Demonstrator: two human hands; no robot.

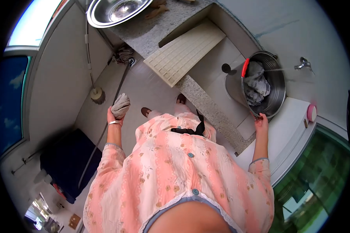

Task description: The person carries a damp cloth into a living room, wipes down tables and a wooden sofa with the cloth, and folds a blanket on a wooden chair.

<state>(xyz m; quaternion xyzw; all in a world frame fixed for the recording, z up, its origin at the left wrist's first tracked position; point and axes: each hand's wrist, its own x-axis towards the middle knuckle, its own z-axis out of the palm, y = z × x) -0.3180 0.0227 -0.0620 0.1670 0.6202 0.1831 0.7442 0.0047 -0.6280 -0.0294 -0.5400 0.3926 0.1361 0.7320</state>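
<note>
My left hand (113, 117) is closed around a bundled grey-beige mop head (121, 106), held above the floor. With my right hand (261, 122) I grip the near rim of a metal bucket (237, 90). The bucket is tilted in the stone sink (210, 101), its mouth toward the wall. Wet grey cloth (256, 82) lies inside it, and a red grip (245, 67) shows at its rim. A thin stream of water runs from the wall tap (304, 64) into the bucket.
A cream washboard (186, 52) slants across the sink's left side. On the counter stands a steel basin (120, 9). A long-handled brush (97, 95) hangs at the left, above a dark blue cloth (68, 163). A pink round item (312, 113) sits on the right ledge.
</note>
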